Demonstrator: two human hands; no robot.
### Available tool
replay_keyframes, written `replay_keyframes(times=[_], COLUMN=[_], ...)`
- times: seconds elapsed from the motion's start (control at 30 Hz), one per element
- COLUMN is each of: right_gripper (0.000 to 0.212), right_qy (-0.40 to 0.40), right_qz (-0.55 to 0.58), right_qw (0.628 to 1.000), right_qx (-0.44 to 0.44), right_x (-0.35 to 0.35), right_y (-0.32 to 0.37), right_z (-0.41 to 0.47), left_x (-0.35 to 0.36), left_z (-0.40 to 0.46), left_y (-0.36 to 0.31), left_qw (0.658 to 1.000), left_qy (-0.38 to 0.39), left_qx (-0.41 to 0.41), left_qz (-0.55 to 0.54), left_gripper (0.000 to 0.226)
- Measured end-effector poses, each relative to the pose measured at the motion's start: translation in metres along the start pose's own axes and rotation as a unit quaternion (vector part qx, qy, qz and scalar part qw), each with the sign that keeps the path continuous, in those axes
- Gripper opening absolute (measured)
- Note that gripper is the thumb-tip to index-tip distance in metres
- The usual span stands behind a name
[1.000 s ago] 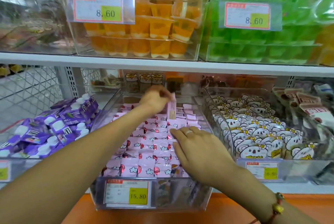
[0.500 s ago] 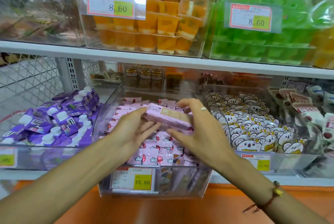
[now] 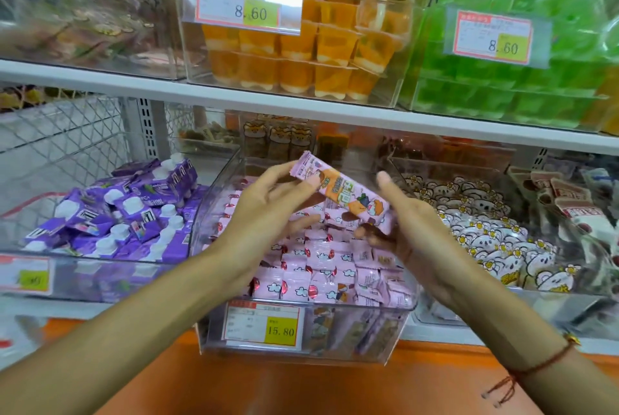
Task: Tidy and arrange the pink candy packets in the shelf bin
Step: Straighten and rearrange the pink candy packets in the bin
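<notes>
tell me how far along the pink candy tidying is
Done: most pink packets lie in fairly neat rows in the clear bin. In hand: the left hand and right hand hold one long pink packet above the bin. Left: placing it and straightening the jumbled packets at the front right.

Centre frame: pink candy packet (image 3: 345, 193) printed with an orange patch and small cartoon figures. Below it, pink candy packets (image 3: 311, 267) patterned with white clouds and red dots, in a clear shelf bin (image 3: 395, 327) with a white, red-edged price tag (image 3: 263, 323) carrying a yellow block. Left: purple pouches (image 3: 110, 213), white caps. Right: white packets (image 3: 485, 240), yellow flowers. Upper centre: orange jelly cups (image 3: 301, 56). Upper right: green jelly cups (image 3: 536, 79). Bottom: orange ledge (image 3: 301, 388). Lower right: red cord bracelet (image 3: 536, 367).
</notes>
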State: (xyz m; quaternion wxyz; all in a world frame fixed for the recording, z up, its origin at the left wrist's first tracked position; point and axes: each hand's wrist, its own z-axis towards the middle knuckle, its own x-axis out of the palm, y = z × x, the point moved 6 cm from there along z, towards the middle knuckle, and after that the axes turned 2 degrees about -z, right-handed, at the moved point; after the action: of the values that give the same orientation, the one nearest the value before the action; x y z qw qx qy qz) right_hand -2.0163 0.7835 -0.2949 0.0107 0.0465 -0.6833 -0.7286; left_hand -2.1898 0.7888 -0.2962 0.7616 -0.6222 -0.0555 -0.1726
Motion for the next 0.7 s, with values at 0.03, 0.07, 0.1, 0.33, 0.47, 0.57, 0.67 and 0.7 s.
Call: replay_keyframes(times=[0.03, 0.07, 0.1, 0.33, 0.47, 0.57, 0.67, 0.7], right_gripper=[0.056, 0.060, 0.061, 0.027, 0.028, 0.025, 0.018, 0.020], right_qy=[0.000, 0.001, -0.001, -0.188, -0.251, -0.215, -0.142, -0.119], right_qz=[0.043, 0.086, 0.119, -0.112, -0.326, -0.466, -0.532, -0.542], right_qw=[0.999, 0.996, 0.993, 0.965, 0.890, 0.836, 0.806, 0.803], right_qx=[0.009, 0.014, 0.012, -0.142, -0.199, -0.193, -0.217, -0.216], right_x=[-0.001, -0.001, -0.002, -0.023, -0.026, -0.017, -0.002, 0.004], right_y=[-0.001, 0.000, 0.001, 0.021, 0.030, 0.030, 0.034, 0.034], right_z=[0.001, 0.001, 0.001, 0.013, 0.035, 0.059, 0.078, 0.082], left_x=[-0.001, -0.002, -0.003, -0.013, -0.017, -0.026, -0.027, -0.027], left_z=[0.000, 0.001, 0.002, -0.003, -0.003, -0.002, -0.001, 0.000], left_y=[0.000, 0.000, -0.001, -0.002, 0.014, 0.023, 0.029, 0.029], left_qw=[1.000, 0.999, 0.996, 0.797, 0.691, 0.678, 0.671, 0.673], left_qy=[-0.011, -0.024, -0.037, -0.022, 0.038, 0.045, 0.055, 0.054], left_qx=[0.005, 0.016, 0.039, 0.184, 0.193, 0.151, 0.131, 0.130], left_qz=[0.002, 0.023, 0.071, 0.575, 0.695, 0.718, 0.728, 0.727], left_gripper=[0.036, 0.034, 0.032, 0.051, 0.049, 0.052, 0.053, 0.053])
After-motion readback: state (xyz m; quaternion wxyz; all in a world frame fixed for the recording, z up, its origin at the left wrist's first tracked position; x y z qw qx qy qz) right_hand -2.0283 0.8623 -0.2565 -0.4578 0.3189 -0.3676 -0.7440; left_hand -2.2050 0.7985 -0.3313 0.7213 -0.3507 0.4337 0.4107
